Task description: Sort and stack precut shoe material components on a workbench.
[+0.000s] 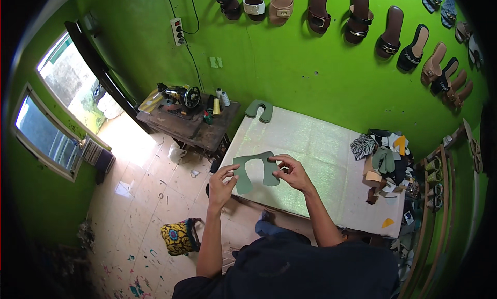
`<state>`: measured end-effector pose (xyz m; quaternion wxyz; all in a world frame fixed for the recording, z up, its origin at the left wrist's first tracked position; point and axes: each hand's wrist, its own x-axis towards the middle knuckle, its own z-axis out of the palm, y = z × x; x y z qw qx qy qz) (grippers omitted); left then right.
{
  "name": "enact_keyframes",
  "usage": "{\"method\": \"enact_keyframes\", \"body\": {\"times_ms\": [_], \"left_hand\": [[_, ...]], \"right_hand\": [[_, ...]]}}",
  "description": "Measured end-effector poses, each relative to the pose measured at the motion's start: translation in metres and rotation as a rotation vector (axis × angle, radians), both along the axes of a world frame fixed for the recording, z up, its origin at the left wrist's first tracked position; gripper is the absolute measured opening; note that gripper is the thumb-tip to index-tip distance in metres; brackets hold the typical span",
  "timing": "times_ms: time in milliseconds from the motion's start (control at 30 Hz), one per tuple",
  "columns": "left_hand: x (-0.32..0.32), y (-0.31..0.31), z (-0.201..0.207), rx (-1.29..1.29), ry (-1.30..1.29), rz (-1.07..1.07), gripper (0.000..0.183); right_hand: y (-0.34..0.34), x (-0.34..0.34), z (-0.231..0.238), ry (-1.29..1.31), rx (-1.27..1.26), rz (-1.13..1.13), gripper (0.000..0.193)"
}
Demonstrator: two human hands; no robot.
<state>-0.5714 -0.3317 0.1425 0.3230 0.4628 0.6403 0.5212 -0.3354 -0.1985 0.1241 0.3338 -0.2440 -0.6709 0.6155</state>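
Note:
A green U-shaped cut piece (243, 181), much like a sandal upper, is held up in front of me over the near left part of the white-covered table (310, 138). My left hand (220, 186) pinches its left leg between thumb and fingers. With thumb and fingertips, my right hand (291, 173) grips the edge of the right leg. The curved end points away from me and the opening faces my body. At the table's far left corner lies a stack of similar green pieces (266, 112).
A sewing machine (184, 98) with thread spools (224, 98) stands left of the table. Scraps (383, 162) are heaped on the table's right end. Sandals (357, 17) hang on the green wall. A patterned cushioned stool (178, 238) is at lower left; a wooden rack (440, 206) is right.

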Motion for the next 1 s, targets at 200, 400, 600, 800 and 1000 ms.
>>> {"method": "enact_keyframes", "body": {"times_ms": [200,400,600,800,1000], "left_hand": [[-0.050,0.047,-0.006,-0.012,-0.087,-0.020,0.044],[-0.088,0.093,-0.015,-0.038,-0.073,-0.050,0.048],[-0.119,0.137,-0.030,-0.053,-0.143,-0.124,0.055],[-0.156,0.193,-0.037,-0.048,-0.126,-0.291,0.060],[-0.197,0.243,-0.043,-0.062,-0.134,-0.449,0.064]], "right_hand": [[0.038,-0.045,-0.010,0.013,-0.018,-0.048,0.048],[0.075,-0.076,-0.021,-0.002,-0.054,-0.100,0.051],[0.102,-0.104,-0.022,-0.037,-0.102,-0.156,0.053],[0.118,-0.131,-0.030,-0.077,-0.080,-0.289,0.059],[0.129,-0.167,-0.036,-0.124,-0.047,-0.434,0.064]]}}
